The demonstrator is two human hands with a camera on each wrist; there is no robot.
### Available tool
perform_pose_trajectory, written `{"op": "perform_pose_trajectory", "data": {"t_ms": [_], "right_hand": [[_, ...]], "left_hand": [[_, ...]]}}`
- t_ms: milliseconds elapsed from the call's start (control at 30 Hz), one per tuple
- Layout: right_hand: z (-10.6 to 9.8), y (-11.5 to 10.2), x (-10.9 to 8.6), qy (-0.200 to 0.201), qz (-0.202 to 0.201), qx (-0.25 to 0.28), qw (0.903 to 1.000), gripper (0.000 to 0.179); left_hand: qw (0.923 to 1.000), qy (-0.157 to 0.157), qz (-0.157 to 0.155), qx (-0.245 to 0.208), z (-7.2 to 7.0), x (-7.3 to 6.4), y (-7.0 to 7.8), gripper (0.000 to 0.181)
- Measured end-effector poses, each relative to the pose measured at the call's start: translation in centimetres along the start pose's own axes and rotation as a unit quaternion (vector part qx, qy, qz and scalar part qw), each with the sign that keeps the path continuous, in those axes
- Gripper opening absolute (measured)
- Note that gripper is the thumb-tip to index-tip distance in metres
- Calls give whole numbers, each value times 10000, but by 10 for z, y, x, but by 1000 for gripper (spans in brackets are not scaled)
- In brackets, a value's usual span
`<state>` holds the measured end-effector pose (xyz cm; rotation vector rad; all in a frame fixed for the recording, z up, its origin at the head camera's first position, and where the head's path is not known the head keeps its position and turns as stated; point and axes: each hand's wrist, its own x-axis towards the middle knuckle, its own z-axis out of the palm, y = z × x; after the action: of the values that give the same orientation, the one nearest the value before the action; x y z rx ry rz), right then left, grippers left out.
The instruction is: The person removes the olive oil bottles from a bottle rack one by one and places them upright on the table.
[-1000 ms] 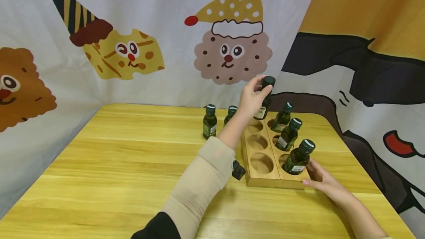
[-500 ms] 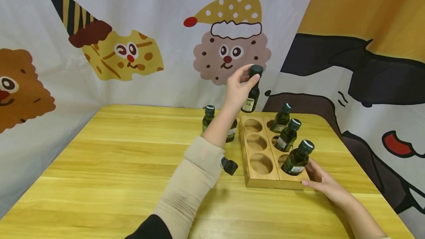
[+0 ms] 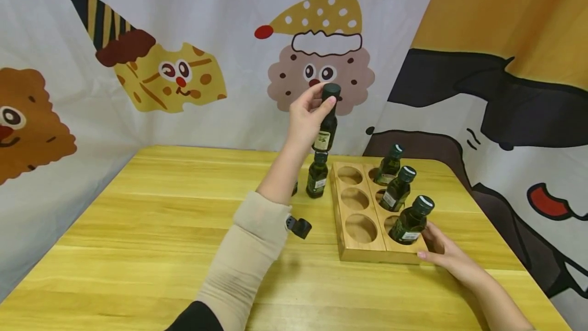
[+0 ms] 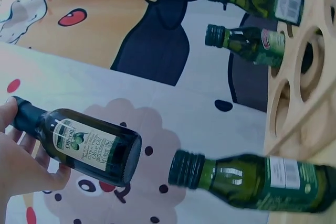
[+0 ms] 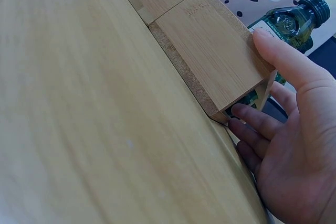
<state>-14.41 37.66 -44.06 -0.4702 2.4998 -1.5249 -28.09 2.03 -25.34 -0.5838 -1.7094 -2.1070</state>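
My left hand (image 3: 304,116) pinches a small dark green glass bottle (image 3: 327,129) by its cap. The bottle is held above the table, its pale olive label (image 4: 84,142) plain in the left wrist view. A wooden bottle rack (image 3: 363,255) with two rows of round holes lies on the right. Three green bottles stand in its right row: near (image 3: 408,226), middle (image 3: 396,194) and far (image 3: 388,168). The left row's holes hold nothing. My right hand (image 3: 450,254) grips the rack's near right corner, thumb on the front face and fingers at the side.
One green bottle (image 3: 317,180) stands on the table left of the rack, below the held one. Another (image 3: 295,188) is mostly hidden behind my left forearm. A black wrist camera (image 3: 299,227) juts from my left cuff. A cartoon-printed curtain (image 3: 184,126) hangs behind the table (image 3: 161,244).
My left hand has carried the bottle up and left, from above the rack's far left hole to above the standing bottle. My right hand and the rack stay in place.
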Motion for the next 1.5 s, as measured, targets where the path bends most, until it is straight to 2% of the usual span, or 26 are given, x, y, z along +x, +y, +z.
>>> {"op": "perform_pose_trajectory", "data": {"t_ms": [300, 500, 767, 1033, 1200, 1500], "right_hand": [[2, -2, 0, -11, -181, 93, 9998, 78], [2, -2, 1, 27, -58, 33, 10000, 78], [2, -4, 2, 31, -135, 101, 9999, 78], [1, -1, 1, -19, 6, 193, 9998, 78], [1, 0, 1, -35, 28, 167, 9999, 79], [0, -1, 1, -32, 15, 181, 9998, 78]], "left_hand": [[9997, 179, 18, 183, -24, -3, 8, 35], [9991, 288, -85, 293, -42, -1, 13, 34], [9983, 347, -148, 444, -67, -1, 13, 33], [9972, 386, -176, 617, -88, -1, 14, 33], [9961, 332, -343, 739, -102, 0, 14, 32], [9904, -27, -320, 1347, -123, -8, 9, 33]]}}
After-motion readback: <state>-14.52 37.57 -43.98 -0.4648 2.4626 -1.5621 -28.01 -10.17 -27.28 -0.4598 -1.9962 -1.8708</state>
